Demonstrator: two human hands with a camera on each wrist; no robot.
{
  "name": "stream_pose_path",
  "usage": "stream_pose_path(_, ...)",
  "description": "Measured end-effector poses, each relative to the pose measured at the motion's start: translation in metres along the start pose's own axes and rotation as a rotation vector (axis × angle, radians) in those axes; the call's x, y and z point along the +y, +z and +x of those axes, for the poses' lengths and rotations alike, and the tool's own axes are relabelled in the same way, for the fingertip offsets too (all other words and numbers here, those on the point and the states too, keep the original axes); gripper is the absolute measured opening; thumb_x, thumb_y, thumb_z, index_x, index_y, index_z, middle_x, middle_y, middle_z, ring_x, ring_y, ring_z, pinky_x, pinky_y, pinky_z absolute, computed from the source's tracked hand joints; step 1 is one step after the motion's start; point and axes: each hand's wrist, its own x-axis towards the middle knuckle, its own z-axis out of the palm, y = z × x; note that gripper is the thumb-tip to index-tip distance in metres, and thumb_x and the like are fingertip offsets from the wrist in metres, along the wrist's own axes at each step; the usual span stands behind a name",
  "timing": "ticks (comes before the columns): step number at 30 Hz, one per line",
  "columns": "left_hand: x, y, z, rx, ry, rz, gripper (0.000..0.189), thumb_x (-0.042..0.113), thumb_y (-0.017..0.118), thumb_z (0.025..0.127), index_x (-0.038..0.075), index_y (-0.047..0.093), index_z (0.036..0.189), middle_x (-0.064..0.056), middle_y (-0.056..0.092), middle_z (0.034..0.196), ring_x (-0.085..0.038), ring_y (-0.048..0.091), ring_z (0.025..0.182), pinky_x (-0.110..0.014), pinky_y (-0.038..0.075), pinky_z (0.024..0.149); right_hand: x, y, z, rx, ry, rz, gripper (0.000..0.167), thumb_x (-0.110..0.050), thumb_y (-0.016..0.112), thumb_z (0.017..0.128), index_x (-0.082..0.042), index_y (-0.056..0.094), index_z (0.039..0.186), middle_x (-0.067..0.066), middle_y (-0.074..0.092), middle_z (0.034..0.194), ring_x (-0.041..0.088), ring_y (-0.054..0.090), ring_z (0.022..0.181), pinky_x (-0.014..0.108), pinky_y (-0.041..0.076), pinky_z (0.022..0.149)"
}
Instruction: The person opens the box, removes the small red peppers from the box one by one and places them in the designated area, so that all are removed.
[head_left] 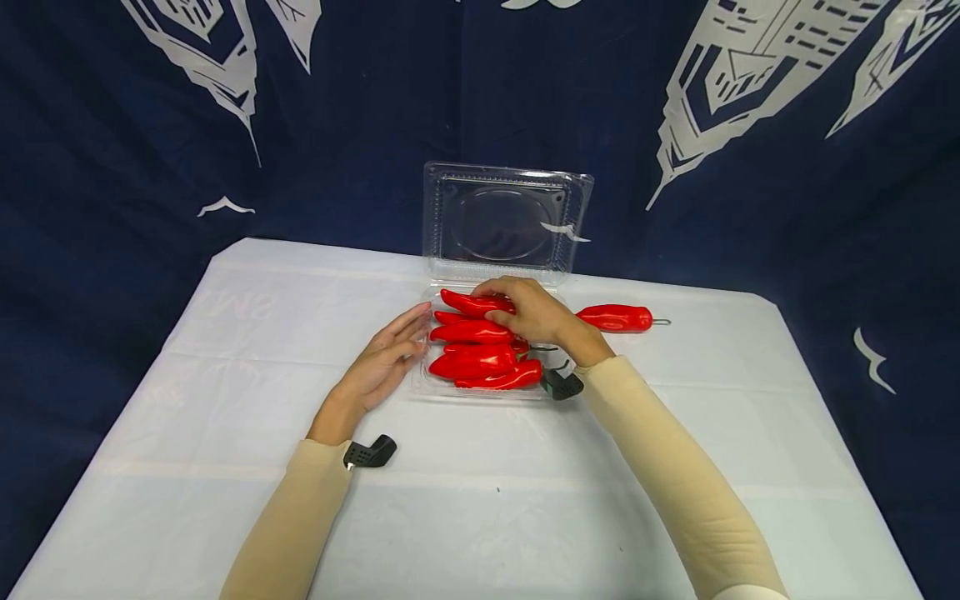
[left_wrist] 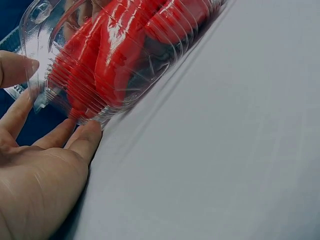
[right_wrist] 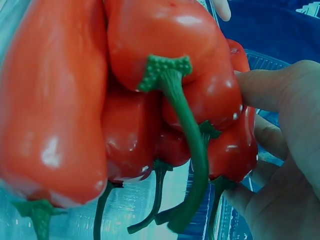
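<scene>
A clear plastic clamshell box (head_left: 491, 397) holds several glossy red peppers, piled side by side with their green stems (right_wrist: 187, 130) toward the right. At the back of the pile, my right hand (head_left: 534, 310) grips a red pepper (head_left: 474, 302) between thumb and fingers; the right wrist view shows that hand (right_wrist: 282, 150) along the pile's far side. My left hand (head_left: 384, 362) lies along the box's left end. In the left wrist view its fingers (left_wrist: 86, 139) reach straight to the ribbed plastic wall, the thumb beside the upper rim.
The box's clear lid (head_left: 498, 221) stands raised at the back, in front of a dark blue cloth (head_left: 360, 150) with white prints. Another red pepper (head_left: 618, 317) lies on the white tabletop (head_left: 495, 517), right of the box. A black wrist camera (head_left: 371, 452) sits at the left cuff.
</scene>
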Motion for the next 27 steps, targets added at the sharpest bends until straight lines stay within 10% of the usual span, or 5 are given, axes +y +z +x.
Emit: stream_pose_path(27,0.002,0.002,-0.002,-0.002,0.002,-0.01,0.068,-0.005,0.045,0.097,0.012,0.025,0.159,-0.006,0.016,0.168,-0.025,0.012,0.155,-0.047,0.01,0.125,0.006,-0.015,-0.025,0.079,-0.046,0.054,0.045,-0.007,0.073,0.089,-0.014,0.065,0.133,0.008,0.066,0.128,0.025,0.058,0.113,0.045,0.05,0.1)
